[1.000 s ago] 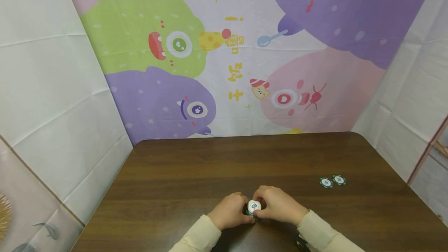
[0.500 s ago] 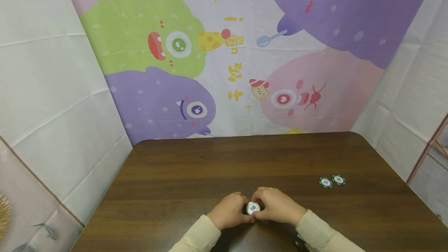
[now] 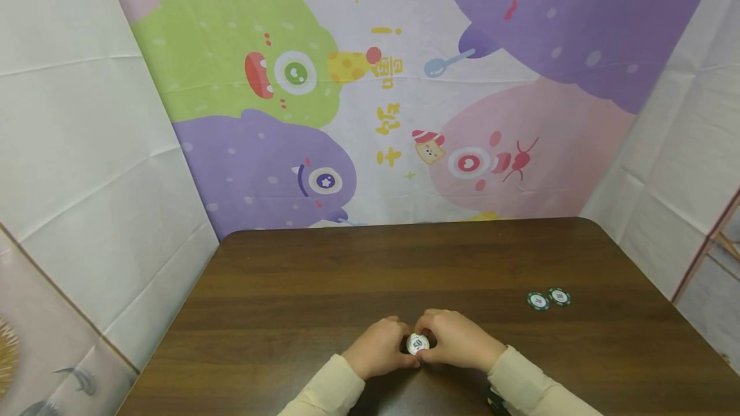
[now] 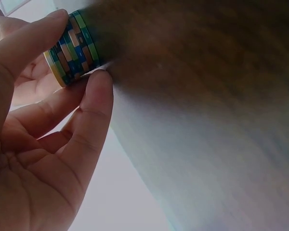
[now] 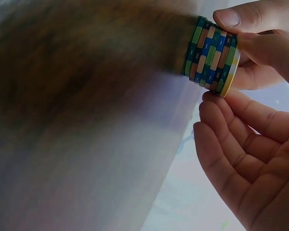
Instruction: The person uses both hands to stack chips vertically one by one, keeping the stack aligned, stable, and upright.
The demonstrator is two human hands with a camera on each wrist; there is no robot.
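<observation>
A stack of poker chips (image 5: pixel 209 55), with green, blue and tan edge blocks, stands on the wooden table between both hands. A white poker chip (image 3: pixel 418 344) marked 50 lies on top, its yellow edge showing in the right wrist view. My left hand (image 3: pixel 378 348) holds the stack from the left, thumb and fingers curved round its side. From the right, my right hand (image 3: pixel 459 341) pinches the white chip at its edge, with thumb and forefinger on opposite sides. The remaining right fingers are loosely bent beyond the chip.
Two green-and-white poker chips (image 3: pixel 548 298) lie side by side farther right on the brown table (image 3: pixel 324 275). A dark object (image 3: pixel 497 400) is partly hidden by the right sleeve. A cartoon-printed cloth (image 3: pixel 387 198) hangs behind the table's far edge.
The white chip and right hand have shifted slightly down and left. The green chip edge that showed beneath the white chip is now covered. The left hand stays in place.
</observation>
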